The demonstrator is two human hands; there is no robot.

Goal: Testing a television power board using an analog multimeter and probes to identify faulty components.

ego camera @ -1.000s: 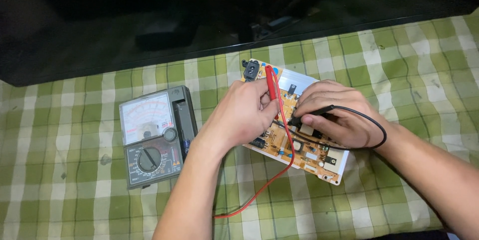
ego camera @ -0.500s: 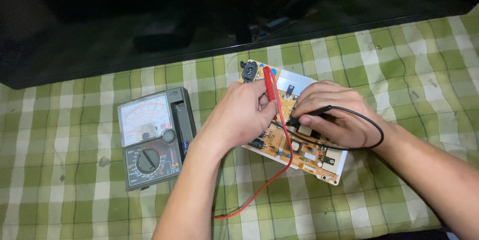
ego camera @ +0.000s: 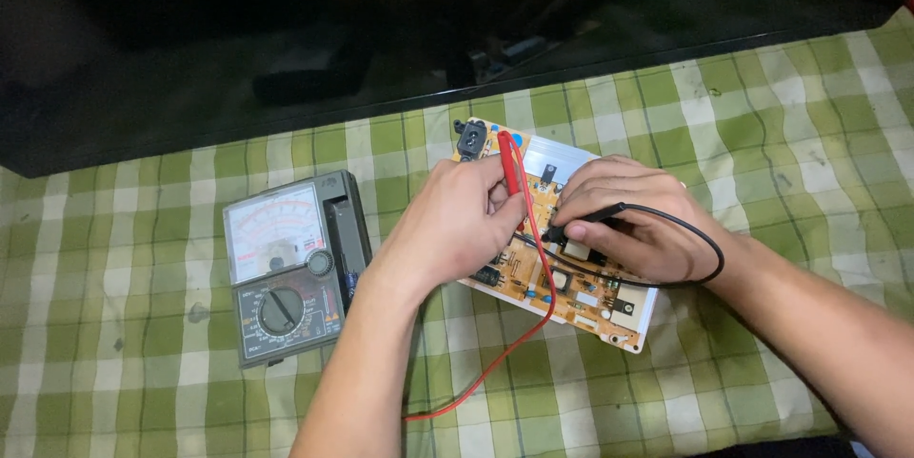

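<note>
resting on a green checked cloth [ego camera: 781, 134], a circuit board [ego camera: 590, 301] lies tilted near the middle of the view, with both hands over it. left hand [ego camera: 457, 225] has its fingers clenched round a red probe [ego camera: 509, 168], held steeply with the tip hidden behind the fingers down at the board; its red lead [ego camera: 533, 325] loops off the board's near edge and runs to the lower left. right hand [ego camera: 638, 220] pinches a black probe [ego camera: 581, 223] between thumb and fingertips, lying low across the board and pointing left, its tip just beside the left hand; the black lead [ego camera: 700, 239] curls round the wrist and back across the board. an analog meter [ego camera: 286, 268] with a white dial face and a round selector knob sits flat on the cloth just left of the left forearm, apart from the board. a dark glossy panel [ego camera: 286, 68] fills the top of the view beyond the cloth.
</note>
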